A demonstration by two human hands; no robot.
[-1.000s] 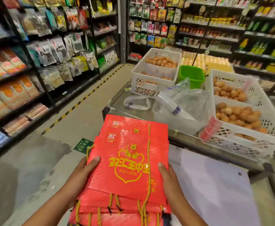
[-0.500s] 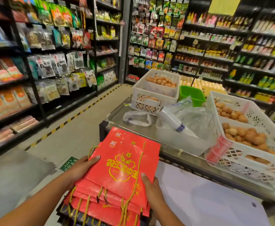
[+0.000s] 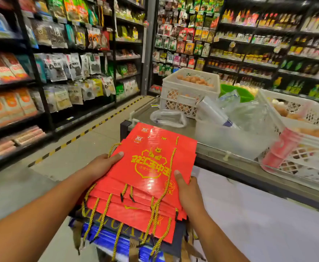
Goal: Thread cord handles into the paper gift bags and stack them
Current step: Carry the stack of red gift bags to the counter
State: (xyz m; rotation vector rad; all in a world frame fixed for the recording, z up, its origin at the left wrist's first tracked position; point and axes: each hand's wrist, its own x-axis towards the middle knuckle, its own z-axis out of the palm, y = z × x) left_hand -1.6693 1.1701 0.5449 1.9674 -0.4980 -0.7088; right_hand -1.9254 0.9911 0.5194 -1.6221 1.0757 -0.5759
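Since half a second ago the stack of red gift bags (image 3: 151,167) has risen and its far edge now reaches over the near rim of the metal table (image 3: 230,159); both hands hold on at its sides as before. Left hand (image 3: 102,165) grips the stack's left edge, thumb lying flat on the top bag's face, fingers hidden under it; right hand (image 3: 188,191) grips the right edge, thumb on the printed face, fingers curled beneath; each grip is narrow, closed on the stack. Gold cord handles (image 3: 154,210) hang from the bags' near edge, between the wrists, over dark and blue bags (image 3: 113,239) lying below the stack. Beyond the stack, on the table, stand white egg crates (image 3: 185,95) and clear plastic bags (image 3: 245,118).
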